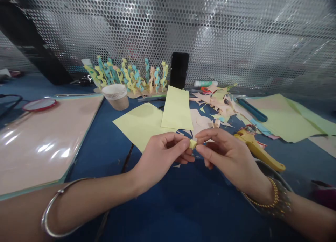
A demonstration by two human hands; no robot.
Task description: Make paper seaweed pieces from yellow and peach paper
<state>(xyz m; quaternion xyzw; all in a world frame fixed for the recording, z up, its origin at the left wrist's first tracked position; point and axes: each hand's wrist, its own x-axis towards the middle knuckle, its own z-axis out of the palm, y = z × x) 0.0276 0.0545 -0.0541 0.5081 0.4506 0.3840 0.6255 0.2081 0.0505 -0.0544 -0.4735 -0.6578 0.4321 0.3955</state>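
Note:
Between my hands is a small folded piece of yellow paper (193, 144). My left hand (168, 151) pinches its left side between thumb and fingers. At its right edge, the thumb and index fingertips of my right hand (223, 151) close on it. Just beyond my hands lie a yellow paper strip (177, 109) and a larger yellow sheet (139, 121), the strip overlapping the sheet. Pale pink cut paper (203, 121) lies beside the strip. Part of the small piece is hidden behind my fingertips.
Curled paper stalks (131, 76) stand at the back, behind a paper cup (117, 97). A phone (179, 69) leans upright against the perforated metal panel (210, 21). Paper scraps (223, 104), a yellow-handled tool (262, 152) and a teal cutter (252, 109) lie right; plastic-covered sheets (47, 140) left.

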